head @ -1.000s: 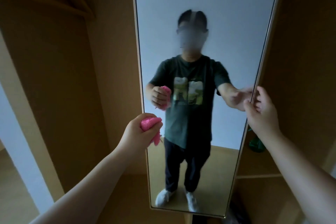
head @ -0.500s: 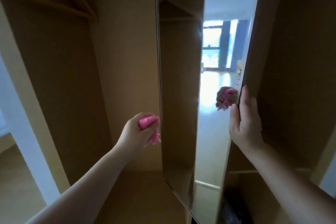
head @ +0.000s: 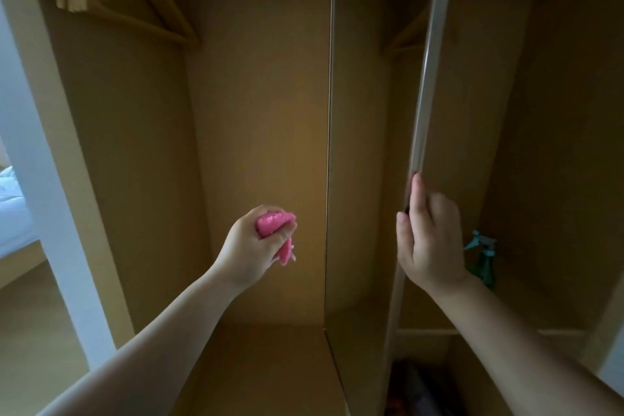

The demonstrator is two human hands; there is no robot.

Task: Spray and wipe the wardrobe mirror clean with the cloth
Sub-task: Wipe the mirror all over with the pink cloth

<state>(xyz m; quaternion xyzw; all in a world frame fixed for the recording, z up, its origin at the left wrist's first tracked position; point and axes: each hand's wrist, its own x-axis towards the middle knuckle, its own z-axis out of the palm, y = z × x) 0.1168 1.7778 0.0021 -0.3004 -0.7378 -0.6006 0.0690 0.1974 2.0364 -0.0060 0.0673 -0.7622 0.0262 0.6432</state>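
Observation:
The tall wardrobe mirror (head: 364, 145) stands turned nearly edge-on and reflects the brown wardrobe interior. My right hand (head: 429, 240) grips its right metal edge at mid height, fingers wrapped round the frame. My left hand (head: 253, 246) is closed on a bunched pink cloth (head: 275, 230), held in front of the back panel, left of the mirror and apart from it. A teal spray bottle (head: 481, 257) stands on a shelf behind my right hand, partly hidden by it.
Wooden hangers (head: 125, 0) hang at the upper left. The wardrobe floor (head: 270, 365) lies below. A shelf (head: 557, 331) sits at the right, with dark items under it. A white door frame (head: 44, 179) and a bed are at the left.
The mirror has swung from facing me to nearly edge-on, my right hand staying on its edge. My reflection has gone from view. The left hand with the cloth has barely moved.

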